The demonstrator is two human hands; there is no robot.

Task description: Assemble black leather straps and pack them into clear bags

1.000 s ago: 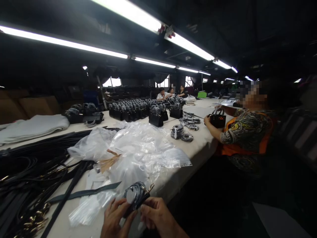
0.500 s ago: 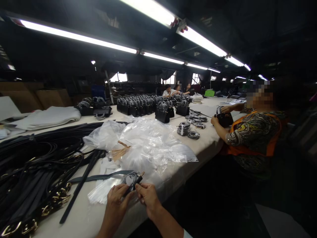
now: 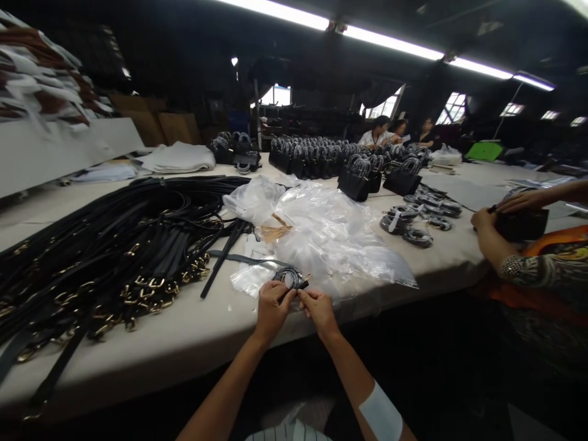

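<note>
Near the table's front edge I hold a small coiled black strap (image 3: 288,277) with a pale round patch on it and a gold-coloured metal end at its right. My left hand (image 3: 272,309) is closed around the coil's lower left side. Thumb and fingers of my right hand (image 3: 319,311) pinch its lower right edge, close to the left fingertips. Behind the coil, a flat dark strap (image 3: 245,259) stretches left across the table. A heap of clear plastic bags (image 3: 321,226) lies just beyond my hands, with a brown paper-like piece (image 3: 275,229) on it.
Many black straps with gold buckles (image 3: 151,257) cover the table's left side. Rows of black handbags (image 3: 316,159) with wrapped handles stand farther back. Several coiled straps (image 3: 399,219) lie to the right. A co-worker's hands (image 3: 509,211) hold a black bag at far right.
The camera view has turned left and down, so more of the buckled straps and my forearms shows. Both hands keep hold of the coiled strap.
</note>
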